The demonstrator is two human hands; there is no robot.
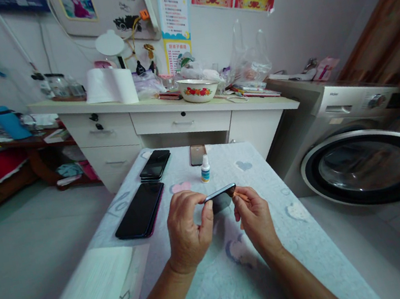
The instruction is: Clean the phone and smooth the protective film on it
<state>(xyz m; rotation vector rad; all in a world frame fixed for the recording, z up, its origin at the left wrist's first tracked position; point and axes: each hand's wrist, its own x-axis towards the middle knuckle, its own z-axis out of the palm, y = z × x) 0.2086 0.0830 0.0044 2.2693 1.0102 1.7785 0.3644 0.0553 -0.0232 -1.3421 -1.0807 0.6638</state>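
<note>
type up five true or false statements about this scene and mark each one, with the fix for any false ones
1. The left hand holds one end of a thin phone. True.
2. A small bottle stands upright on the table. True.
3. The bottle has a black cap. False: its cap is white.
4. A flowered bowl sits on the white desk. True.
5. The bowl is decorated with blue fish. False: it shows red and yellow flowers.

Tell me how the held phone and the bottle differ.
The phone is thin and flat, with a pale edge; the bottle is narrow and white-topped, with a blue label. The left hand holds the phone tilted; the bottle stands upright on the table, untouched. Both are small.
</note>
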